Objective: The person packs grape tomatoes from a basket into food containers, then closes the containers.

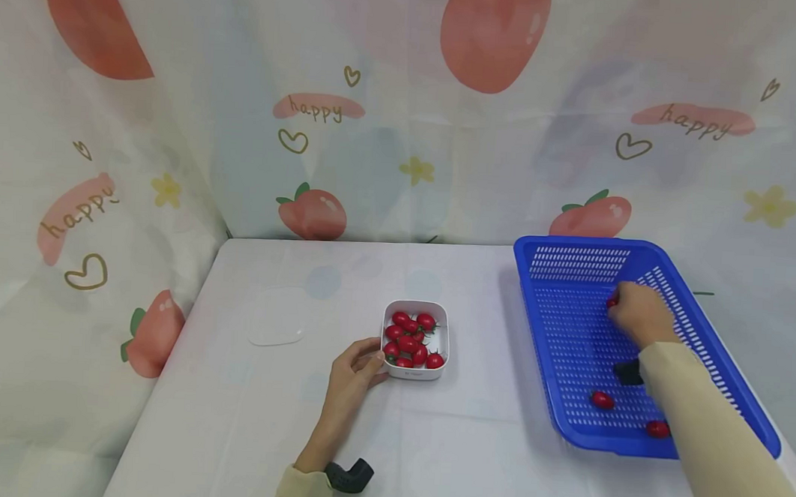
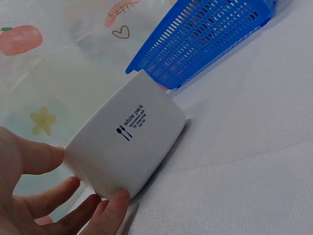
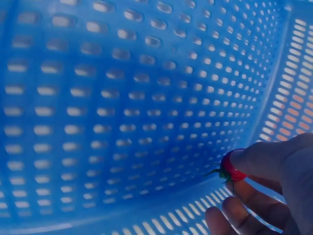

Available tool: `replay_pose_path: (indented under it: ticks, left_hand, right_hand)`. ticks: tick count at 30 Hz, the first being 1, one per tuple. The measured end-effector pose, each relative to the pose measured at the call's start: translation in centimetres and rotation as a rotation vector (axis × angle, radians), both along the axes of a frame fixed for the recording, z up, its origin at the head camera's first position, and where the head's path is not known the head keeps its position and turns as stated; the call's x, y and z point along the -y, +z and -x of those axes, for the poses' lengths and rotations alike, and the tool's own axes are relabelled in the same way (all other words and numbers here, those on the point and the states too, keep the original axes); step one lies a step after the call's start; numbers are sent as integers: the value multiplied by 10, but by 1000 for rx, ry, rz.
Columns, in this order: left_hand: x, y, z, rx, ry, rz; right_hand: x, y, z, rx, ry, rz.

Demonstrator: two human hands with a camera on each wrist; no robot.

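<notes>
Right wrist view: a small red cherry tomato (image 3: 232,169) with a green calyx sits pinched between the thumb and fingers of the right hand (image 3: 266,188), low inside the blue perforated basket (image 3: 122,98). Only part of the fruit shows; the thumb covers its far end. The hand is cut off at the frame's right and bottom edges.

Head view: the same tomato (image 1: 612,302) is a red sliver at the fingertips of the right hand (image 1: 640,314), most of it hidden behind the knuckles. The grip is closed on it, above the basket floor near the right wall. Whether it touches the floor cannot be told. Two more loose tomatoes (image 1: 602,399) lie near the front rim of the basket (image 1: 573,250), one half hidden by the cream sleeve (image 1: 713,430). A dark object by the wrist is too obscured to identify.

The left hand (image 1: 354,370) rests at the left front corner of the white box (image 1: 416,339), which stands mid-surface, filled with red tomatoes (image 1: 410,341). Left wrist view: the thumb and fingers (image 2: 115,203) curl lightly against the side of the white box (image 2: 128,142); its contents are out of sight from this low angle. Small print reads "white pack"; finer lines are illegible. The basket is seen behind it, top cut off.

A pale, nearly invisible lid (image 1: 275,326) lies on the white surface (image 1: 260,421), well left of the box. A fruit-printed cloth (image 1: 324,109) forms the backdrop.
</notes>
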State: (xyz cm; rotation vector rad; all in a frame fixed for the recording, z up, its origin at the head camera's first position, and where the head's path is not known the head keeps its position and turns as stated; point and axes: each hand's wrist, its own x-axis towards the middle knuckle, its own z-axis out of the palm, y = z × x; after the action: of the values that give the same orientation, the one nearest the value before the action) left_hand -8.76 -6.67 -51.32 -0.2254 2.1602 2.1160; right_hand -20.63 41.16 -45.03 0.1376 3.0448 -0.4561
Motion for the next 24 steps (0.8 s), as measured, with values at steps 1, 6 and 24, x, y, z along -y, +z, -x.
replay_pose_path:
  ticks: [1, 6, 24]
  left_hand:
    - [0, 0, 0, 0, -1, 1]
    - [2, -1, 0, -2, -6, -6]
    - [1, -1, 3, -5, 4, -5]
  right_hand:
    - [-1, 1, 1, 12, 7, -11]
    - [5, 12, 8, 50, 67, -60]
    - [51, 66, 8, -63, 324, -150]
